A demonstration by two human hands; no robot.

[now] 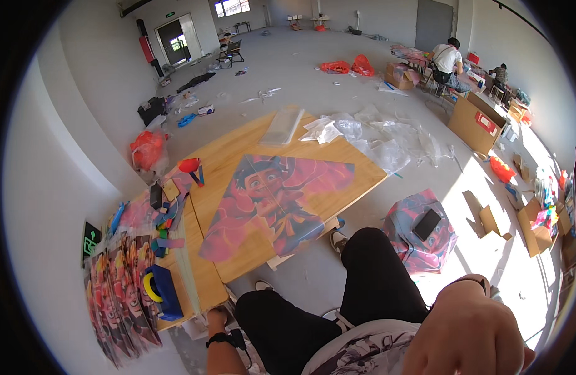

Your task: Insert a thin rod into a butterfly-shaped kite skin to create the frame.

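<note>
My right hand (472,334) looms large at the lower right, close in front of me. Its fingers curl downward past the bottom edge, so whatever they grip is hidden. At the lower left, my left hand (218,316) is by the near corner of the wooden table (222,215), a dark band on its wrist; its fingers are out of sight. A triangular printed sheet (272,194), pink and red with a cartoon figure, lies flat on the tabletop. Nearest to my left hand is a blue tape dispenser (169,297) with a yellow tape roll (152,287).
Several printed sheets (122,300) hang over the table's left end. Clear plastic sheeting (400,140) lies beyond the table. To the right, a phone (427,224) rests on a folded printed bundle (403,231). Farther off are a cardboard box (476,124) and a seated person (447,59).
</note>
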